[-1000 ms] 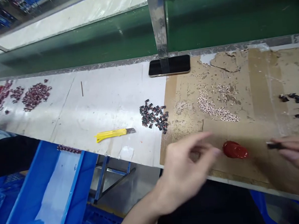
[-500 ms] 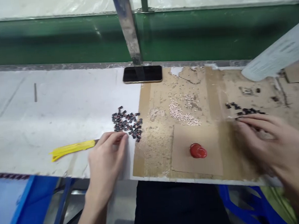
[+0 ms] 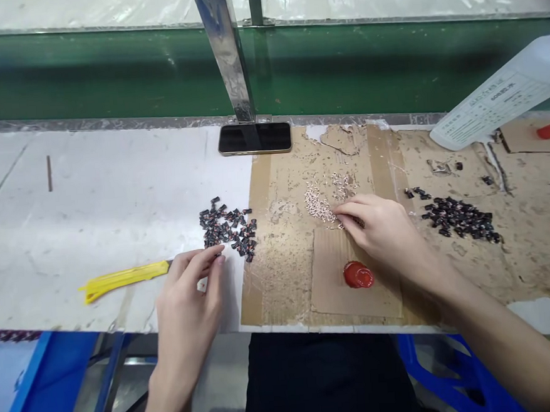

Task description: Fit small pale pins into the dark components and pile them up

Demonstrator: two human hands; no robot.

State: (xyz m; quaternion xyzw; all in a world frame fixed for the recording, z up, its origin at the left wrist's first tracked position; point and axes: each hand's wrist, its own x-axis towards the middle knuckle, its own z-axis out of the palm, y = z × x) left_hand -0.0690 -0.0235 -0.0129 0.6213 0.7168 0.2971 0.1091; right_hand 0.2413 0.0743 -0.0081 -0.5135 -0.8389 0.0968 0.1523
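My left hand (image 3: 190, 284) is closed in a pinch at the near edge of a pile of small black parts (image 3: 215, 226) with coppery bits; what sits between its fingertips is too small to make out. My right hand (image 3: 380, 230) reaches over the cardboard, thumb and forefinger pinched at the edge of a scatter of tiny pale pinkish pieces (image 3: 318, 204). Whether a piece is between them is hidden. Below that hand, a glossy red blob (image 3: 358, 275) lies on a square of cardboard (image 3: 330, 290). To its right spreads a second pile of black parts (image 3: 462, 219).
A black phone (image 3: 254, 138) lies at the foot of a metal post (image 3: 229, 58). At the right, a white bottle (image 3: 498, 99) leans at a slant. Yellow strips (image 3: 124, 279) lie left of my left hand. A green panel (image 3: 96, 74) runs along the back.
My right hand has moved left from the right-hand black pile to the pale pieces, uncovering that pile. My left hand stays pinched beside the left pile. The view has shifted slightly.
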